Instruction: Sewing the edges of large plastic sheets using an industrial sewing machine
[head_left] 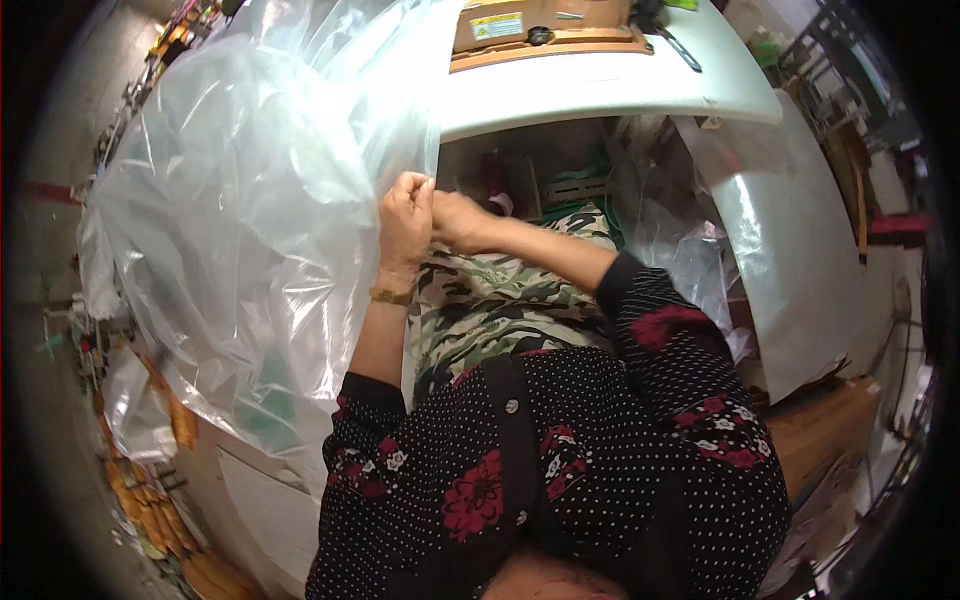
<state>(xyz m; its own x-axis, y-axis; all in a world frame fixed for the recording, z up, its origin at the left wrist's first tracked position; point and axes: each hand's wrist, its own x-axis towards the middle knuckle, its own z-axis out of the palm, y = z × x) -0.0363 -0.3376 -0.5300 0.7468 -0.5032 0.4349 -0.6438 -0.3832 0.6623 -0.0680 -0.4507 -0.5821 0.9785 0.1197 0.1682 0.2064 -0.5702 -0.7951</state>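
Note:
A large clear plastic sheet or bag, crumpled and shiny, spreads over the left of the table and hangs down toward my lap. My left hand is closed in a pinch on its right edge, thumb and fingertips together. Close against it, my right hand reaches across from the right with its fingers curled in. Those fingertips are tucked behind the left hand and slightly blurred, so what they hold is hidden. Both hands are in front of the table's near edge, above my camouflage-patterned lap.
On the white table stands a brown box-like wooden or cardboard piece with a label, a dark-handled tool beside it. Under the table lies more clear plastic. A cardboard box stands at the right.

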